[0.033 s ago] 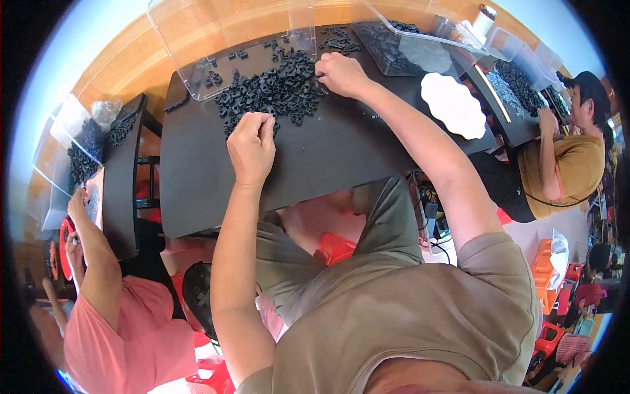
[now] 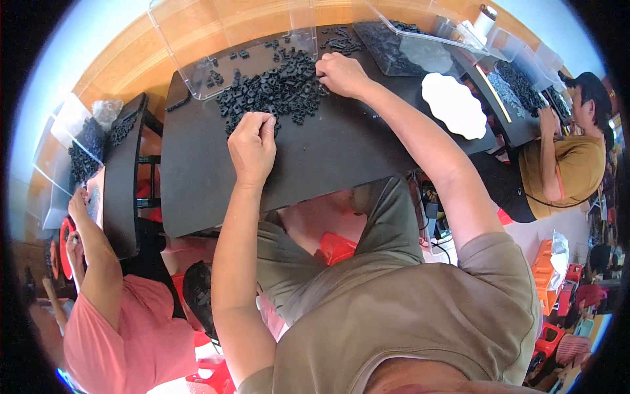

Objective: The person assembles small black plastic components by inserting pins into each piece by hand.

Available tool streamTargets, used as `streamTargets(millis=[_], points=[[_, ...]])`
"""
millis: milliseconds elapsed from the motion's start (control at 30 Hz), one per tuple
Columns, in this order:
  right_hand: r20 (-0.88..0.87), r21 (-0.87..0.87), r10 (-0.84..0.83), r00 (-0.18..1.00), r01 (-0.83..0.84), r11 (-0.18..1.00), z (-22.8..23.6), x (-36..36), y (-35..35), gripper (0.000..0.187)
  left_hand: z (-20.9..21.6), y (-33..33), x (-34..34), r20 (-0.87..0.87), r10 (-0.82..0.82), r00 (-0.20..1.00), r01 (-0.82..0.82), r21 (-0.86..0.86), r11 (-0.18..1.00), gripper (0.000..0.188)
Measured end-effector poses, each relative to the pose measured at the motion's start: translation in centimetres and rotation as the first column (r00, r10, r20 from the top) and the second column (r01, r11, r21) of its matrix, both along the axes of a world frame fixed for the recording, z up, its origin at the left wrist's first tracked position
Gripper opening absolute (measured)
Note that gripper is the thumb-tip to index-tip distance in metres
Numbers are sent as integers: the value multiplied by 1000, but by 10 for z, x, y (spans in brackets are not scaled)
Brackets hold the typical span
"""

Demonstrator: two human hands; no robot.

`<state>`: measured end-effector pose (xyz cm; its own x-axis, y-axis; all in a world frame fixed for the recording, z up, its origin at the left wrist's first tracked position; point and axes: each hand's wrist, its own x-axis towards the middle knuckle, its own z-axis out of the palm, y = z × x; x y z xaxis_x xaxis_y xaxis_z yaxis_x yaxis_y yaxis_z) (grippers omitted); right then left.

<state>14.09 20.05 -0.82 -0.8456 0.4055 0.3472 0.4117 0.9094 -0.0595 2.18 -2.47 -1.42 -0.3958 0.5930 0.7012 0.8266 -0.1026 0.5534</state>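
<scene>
A heap of small black plastic parts (image 2: 269,85) spills over the dark table, partly out of a clear plastic bin (image 2: 187,75) lying on its side. At the heap's near edge is my left hand (image 2: 252,146), its fingers curled and thumb pressed to the index finger. Whatever it may pinch is hidden. My right hand (image 2: 342,75) rests by the heap's right edge with its fingers bent down and together. Its fingertips are close to a few small pieces, and I cannot make out what they grip.
A white scalloped board (image 2: 454,105) lies on the table's right part. Behind it stands a second clear bin (image 2: 400,49) with dark parts. People in a pink shirt (image 2: 131,322) and a brown shirt (image 2: 567,164) work at tables on either side. A red stool (image 2: 336,248) stands below.
</scene>
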Motion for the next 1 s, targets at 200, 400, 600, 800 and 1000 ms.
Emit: streamTargets(millis=[200, 400, 600, 800, 1000], points=[[53, 5, -35, 998, 35, 999, 3, -3, 1, 13, 2, -2, -1, 1, 18, 1000, -18, -3, 1000, 4], [-260, -60, 43, 965, -60, 996, 8, 4, -10, 13, 6, -1, 1, -2, -22, 1000, 22, 29, 999, 10], [-559, -499, 251, 790, -562, 659, 26, 1, -113, 16, 4, 2, 4, 71, -237, 969, 227, 126, 966, 15], [-602, -723, 95, 793, -592, 356, 19, 8, -118, 17, -2, -5, 1, 480, -358, 801, 399, 17, 917, 7], [-699, -691, -186, 691, -719, -72, 39, 45, -91, 30, 7, -8, -2, 629, -403, 665, 431, 117, 895, 9]])
